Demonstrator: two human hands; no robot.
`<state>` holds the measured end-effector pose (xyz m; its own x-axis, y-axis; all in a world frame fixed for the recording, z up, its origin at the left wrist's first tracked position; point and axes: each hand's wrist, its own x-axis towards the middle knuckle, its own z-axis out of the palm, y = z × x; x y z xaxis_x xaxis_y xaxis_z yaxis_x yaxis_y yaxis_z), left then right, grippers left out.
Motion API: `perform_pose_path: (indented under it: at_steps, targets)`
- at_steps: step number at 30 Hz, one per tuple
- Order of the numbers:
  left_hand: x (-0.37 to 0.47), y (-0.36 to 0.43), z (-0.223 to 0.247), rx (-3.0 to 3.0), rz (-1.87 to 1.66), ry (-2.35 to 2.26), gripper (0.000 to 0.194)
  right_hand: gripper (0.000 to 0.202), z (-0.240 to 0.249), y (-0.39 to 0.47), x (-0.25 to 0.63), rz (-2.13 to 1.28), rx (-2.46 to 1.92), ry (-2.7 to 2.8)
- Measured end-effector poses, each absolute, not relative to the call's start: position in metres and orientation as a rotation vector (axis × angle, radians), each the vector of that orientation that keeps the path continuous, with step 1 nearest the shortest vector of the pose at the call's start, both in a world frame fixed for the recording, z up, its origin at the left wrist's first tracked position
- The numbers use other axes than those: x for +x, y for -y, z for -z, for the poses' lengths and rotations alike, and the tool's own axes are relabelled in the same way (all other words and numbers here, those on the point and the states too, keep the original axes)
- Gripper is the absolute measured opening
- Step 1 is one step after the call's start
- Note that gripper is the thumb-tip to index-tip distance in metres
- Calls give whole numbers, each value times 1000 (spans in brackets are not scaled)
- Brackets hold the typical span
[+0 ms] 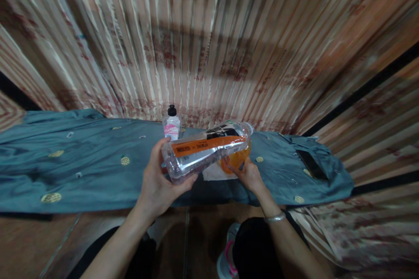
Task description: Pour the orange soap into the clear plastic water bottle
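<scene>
My left hand is closed round the base of a large clear plastic bottle with an orange and black label. The bottle lies nearly level in the air, its neck pointing right and slightly up. Below the neck, my right hand has its fingers on a rounded, see-through orange container, partly hidden by the bottle; its exact kind I cannot make out. Under both is a white sheet on the cloth. Behind the bottle's base stands a small clear bottle with a black cap and pink label.
A teal cloth with yellow pineapple prints covers the low surface. Toward its right end lies a dark phone. Pleated patterned curtains hang behind and at the sides, with black bars at right. Tiled floor shows below.
</scene>
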<state>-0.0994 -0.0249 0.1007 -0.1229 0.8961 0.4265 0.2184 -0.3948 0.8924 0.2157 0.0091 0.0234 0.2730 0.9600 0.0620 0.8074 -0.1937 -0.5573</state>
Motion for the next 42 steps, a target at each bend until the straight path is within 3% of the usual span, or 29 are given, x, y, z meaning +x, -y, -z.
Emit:
perform_pose_path:
  at_steps: [42]
  targets:
    - [-100,25,-100,1592,-1576,-1239,93,50,-20,-9,218,-354,-2040,1601]
